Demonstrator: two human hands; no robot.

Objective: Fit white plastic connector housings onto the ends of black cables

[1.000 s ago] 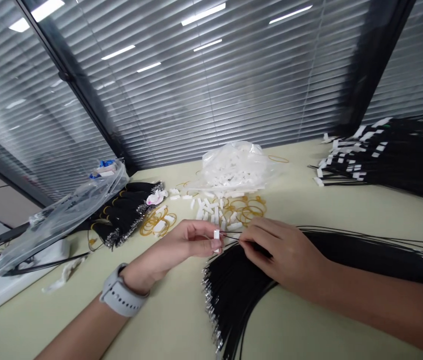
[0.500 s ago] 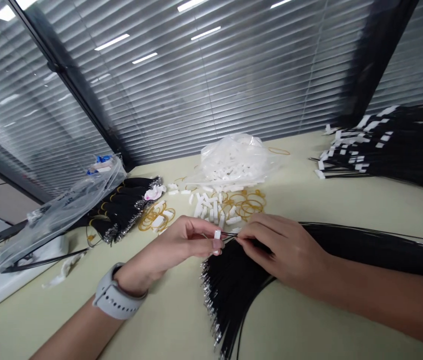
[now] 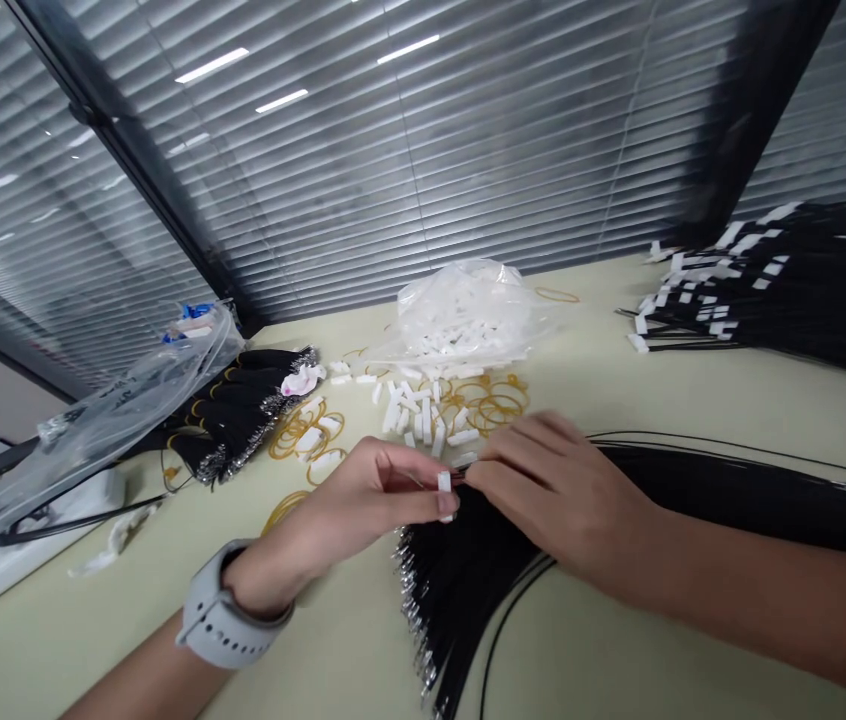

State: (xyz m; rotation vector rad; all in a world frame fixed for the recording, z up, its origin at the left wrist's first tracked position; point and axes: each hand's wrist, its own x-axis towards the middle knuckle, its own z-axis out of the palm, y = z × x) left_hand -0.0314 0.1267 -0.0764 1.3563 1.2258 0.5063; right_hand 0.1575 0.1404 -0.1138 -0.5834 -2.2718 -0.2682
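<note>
Between thumb and fingers my left hand (image 3: 374, 495) pinches a small white connector (image 3: 445, 484). My right hand (image 3: 558, 490) is closed on thin black cable ends just to the right of that connector; the fingertips are partly hidden and slightly blurred. Under both hands lies a thick bundle of black cables (image 3: 479, 570) with silvery tips fanned out at its left end. Loose white connectors (image 3: 423, 420) and yellow rubber bands (image 3: 494, 403) lie behind the hands.
A clear plastic bag of white pieces (image 3: 460, 315) rests near the blinds. Black cables with white connectors (image 3: 805, 290) are piled at the right back. At left are banded black cable bundles (image 3: 232, 415), a plastic bag (image 3: 145, 390) and a white box (image 3: 63, 530).
My right hand has moved up against the connector, and the gap between the hands has narrowed. The camera view has shifted slightly.
</note>
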